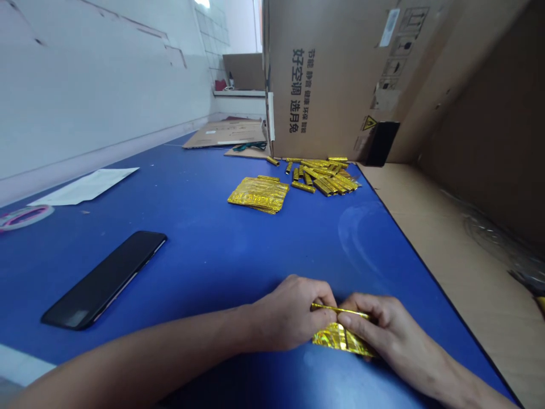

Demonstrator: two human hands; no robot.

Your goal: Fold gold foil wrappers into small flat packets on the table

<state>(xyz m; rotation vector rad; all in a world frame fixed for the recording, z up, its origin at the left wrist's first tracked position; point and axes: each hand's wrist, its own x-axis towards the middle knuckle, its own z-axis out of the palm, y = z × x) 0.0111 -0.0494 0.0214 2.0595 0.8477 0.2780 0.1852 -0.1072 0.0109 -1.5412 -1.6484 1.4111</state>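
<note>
Both my hands rest on the blue table (204, 250) near its front edge, pinching one sheet of gold foil (340, 338) between them. My left hand (293, 312) grips the foil's left end with closed fingers. My right hand (383, 326) presses its fingers on the foil's right part, where the far edge is rolled into a thin ridge. Farther back lies a flat stack of gold foil sheets (259, 194). Beside that, a heap of several rolled gold foil sticks (326, 176) lies against a cardboard box.
A black phone (104, 278) lies face up at the left. White paper (85, 186) and a tape roll (23, 216) sit by the white wall. A large printed cardboard box (332, 74) stands behind the foil. Flat cardboard (460, 250) covers the right side.
</note>
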